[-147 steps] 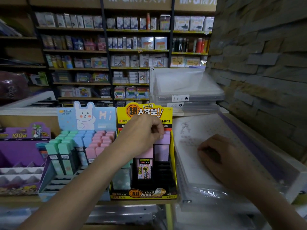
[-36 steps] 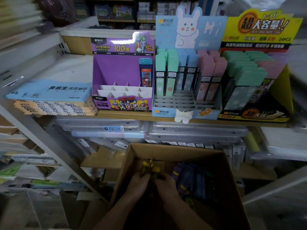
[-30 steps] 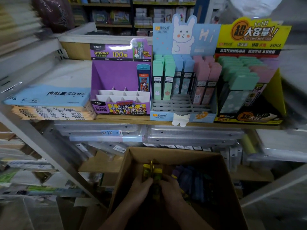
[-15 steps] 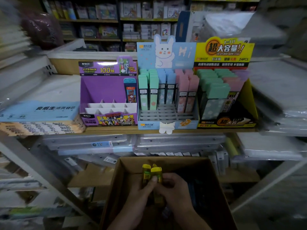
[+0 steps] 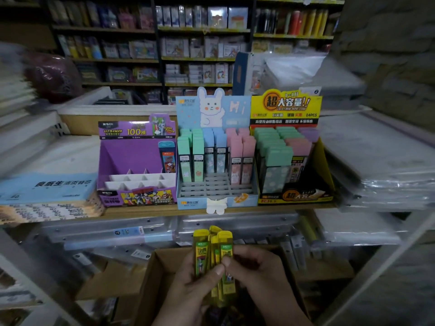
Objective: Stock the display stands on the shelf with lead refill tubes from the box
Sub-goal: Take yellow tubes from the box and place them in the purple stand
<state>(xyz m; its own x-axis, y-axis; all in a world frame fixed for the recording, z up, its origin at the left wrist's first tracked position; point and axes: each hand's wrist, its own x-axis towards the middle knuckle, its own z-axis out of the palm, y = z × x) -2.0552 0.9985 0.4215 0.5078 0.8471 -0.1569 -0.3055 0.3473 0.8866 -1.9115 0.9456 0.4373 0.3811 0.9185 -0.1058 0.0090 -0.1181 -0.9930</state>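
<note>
A bunch of several yellow lead refill tubes (image 5: 213,250) stands upright between my hands, above the open cardboard box (image 5: 153,274). My left hand (image 5: 193,285) grips the bunch from the left, thumb across the front. My right hand (image 5: 256,269) pinches it from the right. On the shelf above stand three display stands: a purple one (image 5: 131,161) holding a single tube with mostly bare white slots, a blue rabbit one (image 5: 216,161) with green, blue and pink tubes, and a yellow one (image 5: 292,158) with green, pink and purple tubes.
A stack of blue-covered paper pads (image 5: 47,196) lies left of the purple stand. Plastic-wrapped folders (image 5: 381,161) are piled at the right. Clear binders (image 5: 141,231) fill the shelf below. Store shelving (image 5: 200,55) lines the back.
Both hands have lifted the bunch of yellow tubes up out of the box. My view has tilted upward toward the shelf.
</note>
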